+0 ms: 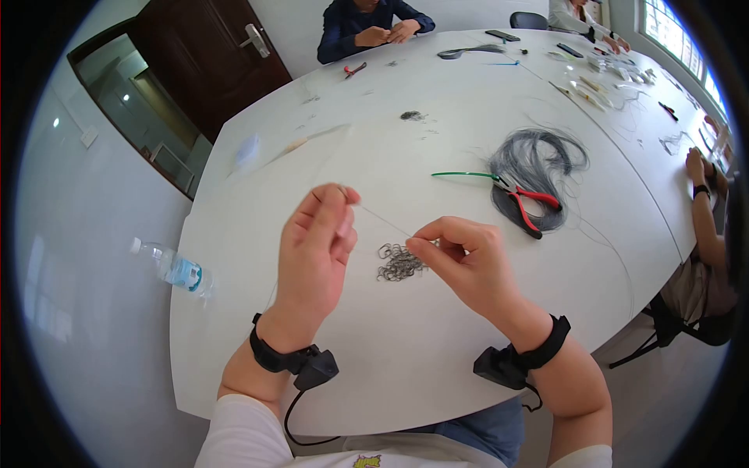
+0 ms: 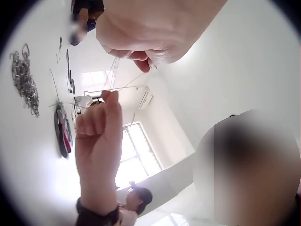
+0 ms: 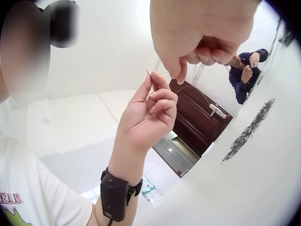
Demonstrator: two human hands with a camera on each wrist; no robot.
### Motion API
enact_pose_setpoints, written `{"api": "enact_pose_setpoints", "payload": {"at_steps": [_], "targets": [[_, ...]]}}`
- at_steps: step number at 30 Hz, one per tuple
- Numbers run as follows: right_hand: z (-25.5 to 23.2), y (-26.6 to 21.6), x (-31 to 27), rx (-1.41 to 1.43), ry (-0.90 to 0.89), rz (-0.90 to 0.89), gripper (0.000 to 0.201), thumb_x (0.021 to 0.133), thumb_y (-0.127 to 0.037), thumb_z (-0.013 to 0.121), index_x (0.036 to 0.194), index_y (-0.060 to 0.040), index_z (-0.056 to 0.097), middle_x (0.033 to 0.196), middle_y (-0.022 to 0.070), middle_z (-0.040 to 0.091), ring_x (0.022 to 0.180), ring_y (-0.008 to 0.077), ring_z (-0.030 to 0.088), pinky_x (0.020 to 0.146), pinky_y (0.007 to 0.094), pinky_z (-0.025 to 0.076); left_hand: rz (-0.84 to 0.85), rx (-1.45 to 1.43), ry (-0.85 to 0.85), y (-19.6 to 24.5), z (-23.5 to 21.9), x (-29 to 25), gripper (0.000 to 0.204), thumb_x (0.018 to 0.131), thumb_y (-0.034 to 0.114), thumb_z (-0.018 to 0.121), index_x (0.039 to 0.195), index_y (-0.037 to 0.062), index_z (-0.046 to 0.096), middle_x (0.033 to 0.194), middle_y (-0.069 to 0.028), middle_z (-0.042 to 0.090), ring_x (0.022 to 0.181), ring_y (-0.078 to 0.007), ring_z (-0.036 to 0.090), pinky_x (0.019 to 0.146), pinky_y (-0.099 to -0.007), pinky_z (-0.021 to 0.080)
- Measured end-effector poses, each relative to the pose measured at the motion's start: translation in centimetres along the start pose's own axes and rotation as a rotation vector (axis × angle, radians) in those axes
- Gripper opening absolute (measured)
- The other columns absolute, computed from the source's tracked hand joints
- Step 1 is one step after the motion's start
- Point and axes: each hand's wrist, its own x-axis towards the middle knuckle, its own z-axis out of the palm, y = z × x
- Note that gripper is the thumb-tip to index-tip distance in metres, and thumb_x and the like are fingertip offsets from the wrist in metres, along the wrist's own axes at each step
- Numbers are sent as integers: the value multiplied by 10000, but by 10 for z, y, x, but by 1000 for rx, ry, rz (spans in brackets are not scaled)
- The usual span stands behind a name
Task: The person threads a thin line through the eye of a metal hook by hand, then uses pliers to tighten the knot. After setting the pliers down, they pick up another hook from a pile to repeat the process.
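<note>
My left hand (image 1: 316,249) is raised over the near part of the table, its thumb and forefinger pinching a tiny thin piece that looks like a fish hook (image 3: 148,72). Only its tip shows past the fingertips. A thin fishing line (image 1: 384,219) runs slanting from there to my right hand (image 1: 472,257), which pinches it between thumb and forefinger. Below and between the hands, a pile of small dark fish hooks (image 1: 398,264) lies on the white table (image 1: 390,343), partly overlapped by the right fingertips in the head view.
Right of the hands, red-handled pliers (image 1: 540,196) lie on a coil of grey line (image 1: 576,152) beside a green tie (image 1: 460,174). A plastic bottle (image 1: 183,271) lies at the left edge. Farther off is a smaller dark pile (image 1: 411,115). Other people sit around the table.
</note>
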Motion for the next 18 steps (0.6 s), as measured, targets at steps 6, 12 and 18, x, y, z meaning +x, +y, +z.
{"api": "enact_pose_setpoints", "payload": {"at_steps": [6, 12, 18], "targets": [[3, 10, 0, -241, -35, -130, 126, 835, -122, 756, 785, -56, 659, 649, 46, 611, 495, 155, 525, 481, 291, 400, 53, -269, 231, 26, -27, 14, 165, 1010, 248, 605, 1076, 101, 641, 1074, 15, 628, 878, -46, 540, 698, -180, 462], [7, 12, -3, -341, -112, -96, 108, 808, -115, 759, 809, -79, 658, 670, 35, 620, 512, 157, 549, 493, 296, 419, 83, -183, 295, 25, -30, 17, 170, 1008, 246, 609, 1105, 113, 650, 1143, 10, 652, 959, -58, 555, 725, -171, 458], [7, 13, -4, -375, -159, -44, 98, 820, -143, 744, 865, -99, 669, 712, 31, 639, 571, 181, 602, 526, 321, 457, 94, -183, 161, 34, -27, 11, 201, 1011, 245, 601, 1120, 85, 654, 1176, -21, 675, 1096, -94, 598, 721, -157, 488]]}}
